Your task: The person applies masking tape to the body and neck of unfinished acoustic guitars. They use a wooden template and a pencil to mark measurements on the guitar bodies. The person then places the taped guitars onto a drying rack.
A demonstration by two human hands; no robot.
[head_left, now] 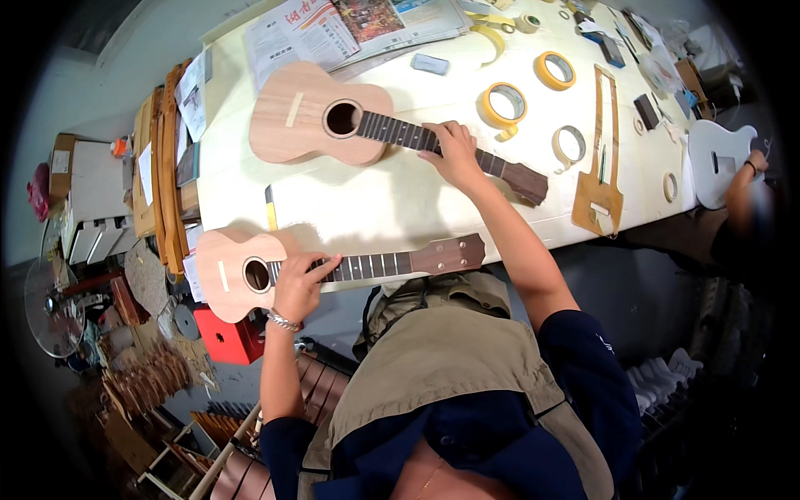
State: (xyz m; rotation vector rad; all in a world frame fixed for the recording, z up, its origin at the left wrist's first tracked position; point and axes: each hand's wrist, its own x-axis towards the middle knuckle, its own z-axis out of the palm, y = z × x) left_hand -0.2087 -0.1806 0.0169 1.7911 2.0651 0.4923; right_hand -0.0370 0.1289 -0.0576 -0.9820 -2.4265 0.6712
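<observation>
Two bare-wood ukuleles without strings lie on the pale worktable, their headstocks to the right. The near ukulele sits along the table's front edge, its headstock reaching past that edge. My left hand is closed over its neck, where the fretboard meets the body. Farther back, the other ukulele lies at a slant, its dark headstock toward the lower right. Around the middle of that neck my right hand is closed, fingers over the fretboard. A small yellow-and-dark tool rests between the two bodies.
Several tape rolls and a wooden template lie to the right. Newspapers and a grey block are at the back. At far right, another person's hand touches a white guitar body. A red box stands below the left edge.
</observation>
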